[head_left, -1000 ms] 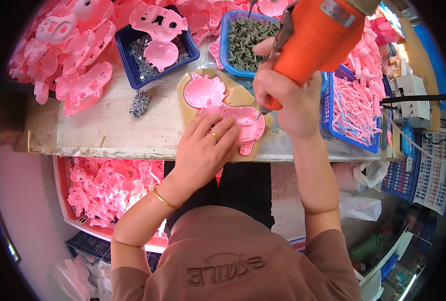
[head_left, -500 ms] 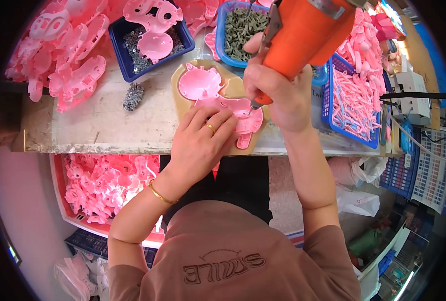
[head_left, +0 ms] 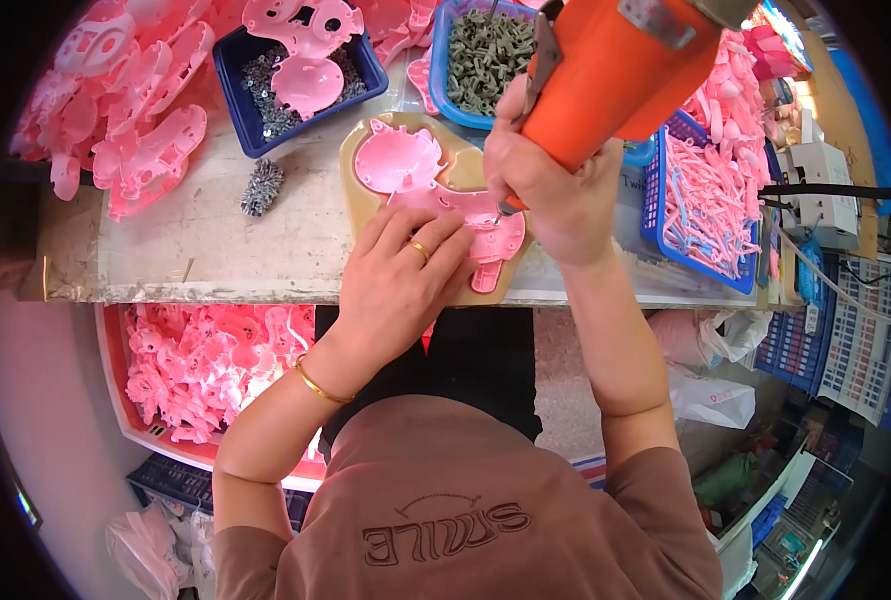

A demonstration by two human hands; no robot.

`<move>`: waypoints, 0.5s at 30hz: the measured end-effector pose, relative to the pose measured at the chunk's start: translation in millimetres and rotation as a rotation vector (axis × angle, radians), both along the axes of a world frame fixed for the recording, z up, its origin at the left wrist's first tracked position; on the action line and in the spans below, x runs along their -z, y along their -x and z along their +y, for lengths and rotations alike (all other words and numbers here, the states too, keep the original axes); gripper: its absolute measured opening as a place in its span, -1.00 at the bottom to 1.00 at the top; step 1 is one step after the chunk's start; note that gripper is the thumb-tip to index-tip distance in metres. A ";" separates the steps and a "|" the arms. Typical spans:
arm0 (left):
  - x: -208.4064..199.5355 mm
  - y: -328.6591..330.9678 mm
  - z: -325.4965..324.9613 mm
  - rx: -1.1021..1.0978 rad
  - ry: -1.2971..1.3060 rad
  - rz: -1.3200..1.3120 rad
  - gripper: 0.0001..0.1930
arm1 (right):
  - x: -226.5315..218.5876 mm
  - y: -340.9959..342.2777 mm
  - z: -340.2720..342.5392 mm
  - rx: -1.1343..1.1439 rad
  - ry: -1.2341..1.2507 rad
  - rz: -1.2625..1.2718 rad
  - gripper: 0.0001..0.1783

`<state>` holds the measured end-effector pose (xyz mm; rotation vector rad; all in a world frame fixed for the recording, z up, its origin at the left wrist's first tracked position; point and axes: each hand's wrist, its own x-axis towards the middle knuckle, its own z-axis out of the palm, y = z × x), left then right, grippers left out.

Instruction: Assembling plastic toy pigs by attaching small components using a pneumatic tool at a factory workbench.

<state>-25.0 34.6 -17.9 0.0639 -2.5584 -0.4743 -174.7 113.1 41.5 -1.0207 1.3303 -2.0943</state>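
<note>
A pink plastic shell point(head_left: 397, 160) with a round cup and a wider lower part sits in a tan shaped holder point(head_left: 361, 215) on the bench. My left hand point(head_left: 405, 262) lies over the shell's lower part, fingers bent across it and pressing it down. In my right hand point(head_left: 557, 195) is an orange power screwdriver point(head_left: 615, 80), my fingers wrapped round its lower body. Its narrow tip points down at the shell, just right of my left fingertips. Whether the tip touches a screw cannot be made out.
A dark blue tray point(head_left: 255, 140) of screws holds pink parts too. Beside it lies a screw clump point(head_left: 262, 188). Behind stands a light blue tub point(head_left: 443, 100) of grey-green pieces; at right, a blue basket point(head_left: 700, 262) of pink strips. Pink shells point(head_left: 150, 160) heap left; a bin point(head_left: 130, 400) sits below.
The screwdriver's upper body tilts slightly further right, while its tip stays over the same part of the shell. My left hand keeps its place. The whole view has shifted a little.
</note>
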 end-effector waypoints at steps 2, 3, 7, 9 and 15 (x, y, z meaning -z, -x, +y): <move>-0.4 -0.3 0.6 -0.001 -0.004 0.005 -0.72 | 2.2 0.8 0.0 0.018 -0.037 0.092 -0.71; -1.0 -0.6 1.0 -0.002 -0.004 0.008 -0.72 | 3.4 0.9 0.2 0.037 -0.073 0.182 -0.65; 0.1 -0.4 1.0 -0.011 0.001 0.014 -0.72 | 5.0 -7.8 -1.5 0.144 -0.090 0.195 -0.60; 1.2 -0.6 1.9 -0.014 -0.004 0.022 -0.72 | 2.2 -6.6 -2.8 0.103 -0.108 0.082 -0.57; -2.3 -4.3 2.6 0.015 -0.026 -0.002 -0.68 | -25.8 4.3 -15.4 -0.083 -0.041 0.338 -0.57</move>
